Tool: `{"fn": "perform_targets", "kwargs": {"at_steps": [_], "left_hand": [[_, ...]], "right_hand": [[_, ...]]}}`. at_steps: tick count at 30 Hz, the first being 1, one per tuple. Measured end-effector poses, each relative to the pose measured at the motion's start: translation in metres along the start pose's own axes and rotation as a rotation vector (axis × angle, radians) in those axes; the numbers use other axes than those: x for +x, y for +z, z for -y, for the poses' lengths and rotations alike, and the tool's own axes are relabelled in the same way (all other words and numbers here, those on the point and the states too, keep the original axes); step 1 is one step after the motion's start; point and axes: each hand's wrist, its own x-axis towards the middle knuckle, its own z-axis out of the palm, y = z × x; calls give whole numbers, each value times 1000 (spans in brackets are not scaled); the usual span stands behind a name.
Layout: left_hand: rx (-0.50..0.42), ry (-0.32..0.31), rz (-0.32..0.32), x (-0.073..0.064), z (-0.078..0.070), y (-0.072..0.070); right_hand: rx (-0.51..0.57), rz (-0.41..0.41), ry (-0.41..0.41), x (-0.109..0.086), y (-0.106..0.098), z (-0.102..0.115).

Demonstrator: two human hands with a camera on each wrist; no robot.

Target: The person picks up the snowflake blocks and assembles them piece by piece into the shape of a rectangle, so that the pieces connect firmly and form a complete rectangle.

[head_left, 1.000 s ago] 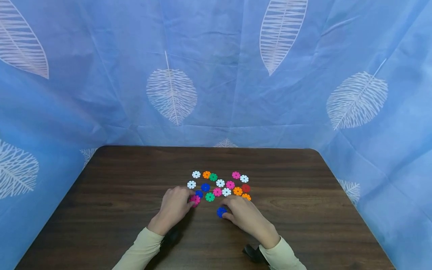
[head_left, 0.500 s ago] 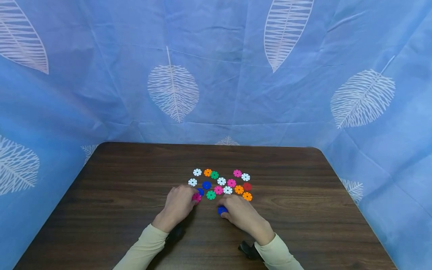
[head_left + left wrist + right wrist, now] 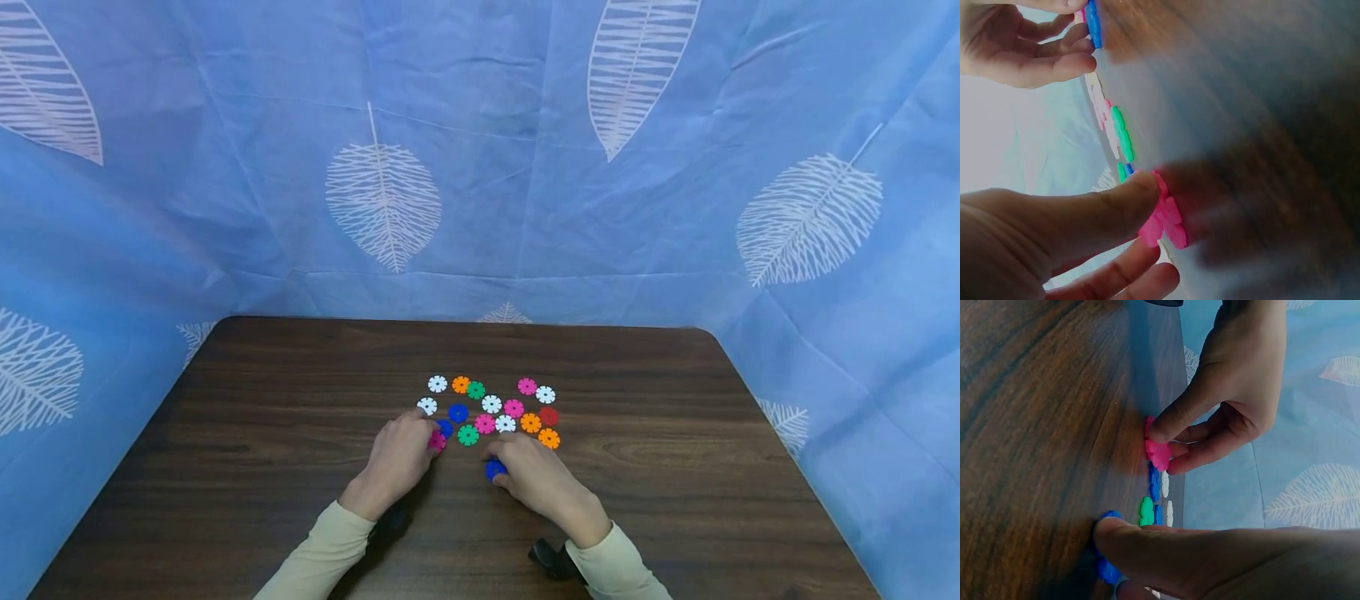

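Observation:
In the head view my left hand (image 3: 396,457) pinches a pink notched plastic disc (image 3: 437,442). The left wrist view shows the thumb flat on the near face of this pink disc (image 3: 1172,219), the fingers behind it. A blue notched disc (image 3: 444,428) lies just beyond it. My right hand (image 3: 542,477) pinches another blue disc (image 3: 494,470) between thumb and fingertips, nearer the body than the rest. Its thumb covers much of that blue disc (image 3: 1109,570) in the right wrist view. A green disc (image 3: 468,435) lies between the two hands.
Several more discs lie loosely grouped past the hands, among them white (image 3: 437,384), orange (image 3: 549,438), red (image 3: 548,416) and pink (image 3: 527,386). The dark wooden table (image 3: 300,367) ends at a blue leaf-print cloth (image 3: 480,208). A black strap piece (image 3: 553,560) hangs by the right sleeve.
The head view has shifted slightly. My right fingers and thumb have closed further over the blue disc. My left hand keeps its pinch on the pink disc, and the loose discs stay put.

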Motion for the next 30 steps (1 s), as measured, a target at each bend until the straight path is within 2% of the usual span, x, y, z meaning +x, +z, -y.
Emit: {"fn": "perform_targets", "kwargs": {"at_steps": [4, 9, 16, 21, 26, 30], "left_hand": [[-59, 6, -9, -1, 2, 0], [-126, 1, 11, -1, 2, 0], [-214, -44, 31, 1, 3, -2], [-368, -90, 58, 3, 5, -6], [-503, -112, 82, 4, 5, -12], [-631, -150, 117, 4, 7, -13]], "right_hand": [[12, 9, 0, 0, 0, 1], [42, 32, 0, -2, -2, 0], [44, 84, 28, -6, -4, -1], [53, 117, 50, -7, -6, 0], [161, 107, 67, -5, -5, -3], [312, 77, 126, -2, -7, -7]]}}
